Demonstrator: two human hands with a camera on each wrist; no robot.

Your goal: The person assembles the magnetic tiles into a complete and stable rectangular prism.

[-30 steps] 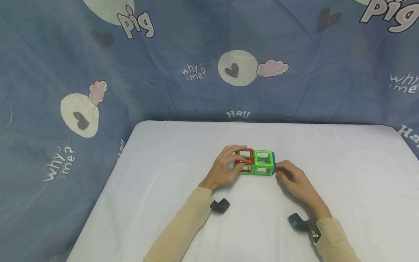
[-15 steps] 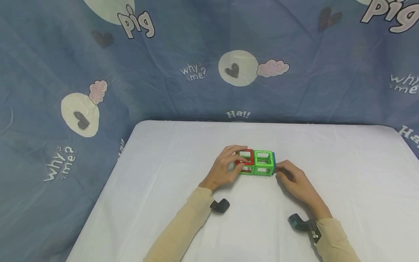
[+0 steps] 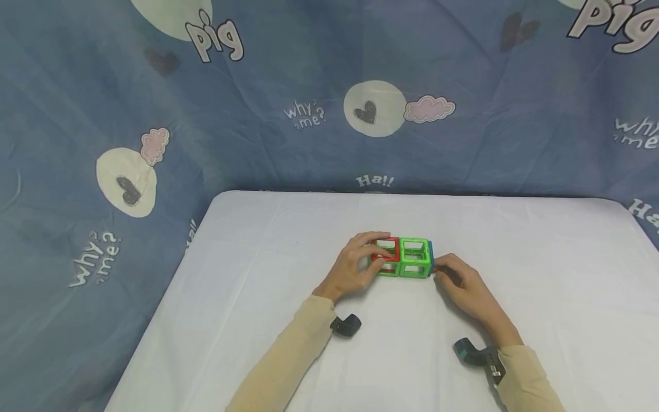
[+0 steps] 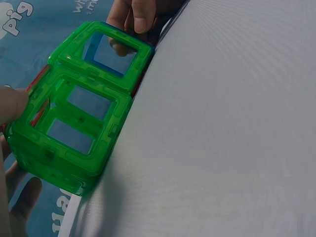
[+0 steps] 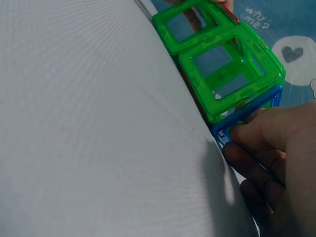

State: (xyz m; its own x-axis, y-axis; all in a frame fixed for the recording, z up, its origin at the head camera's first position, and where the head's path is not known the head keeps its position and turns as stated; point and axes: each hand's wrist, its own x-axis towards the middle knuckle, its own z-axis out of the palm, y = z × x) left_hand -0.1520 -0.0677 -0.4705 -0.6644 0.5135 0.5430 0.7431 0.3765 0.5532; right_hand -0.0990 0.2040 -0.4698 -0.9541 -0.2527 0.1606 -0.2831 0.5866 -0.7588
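Observation:
Two joined hollow cubes of magnetic tiles (image 3: 413, 266) lie on the white table, mostly green with a red tile (image 3: 393, 242) on top of the left cube. My left hand (image 3: 350, 266) grips the left cube, its fingers over the top and far side and its thumb at the near side. A blue magnetic tile (image 5: 249, 110) stands against the right end of the cubes. My right hand (image 3: 465, 286) pinches that tile low down between thumb and fingers. In the left wrist view the green tiles (image 4: 74, 163) hide part of the left fingers.
The white-covered table (image 3: 268, 240) spreads around the cubes. Behind it hangs a blue printed cloth (image 3: 309, 149). A dark wrist camera (image 3: 346, 325) is on the left wrist and another camera (image 3: 468, 350) on the right.

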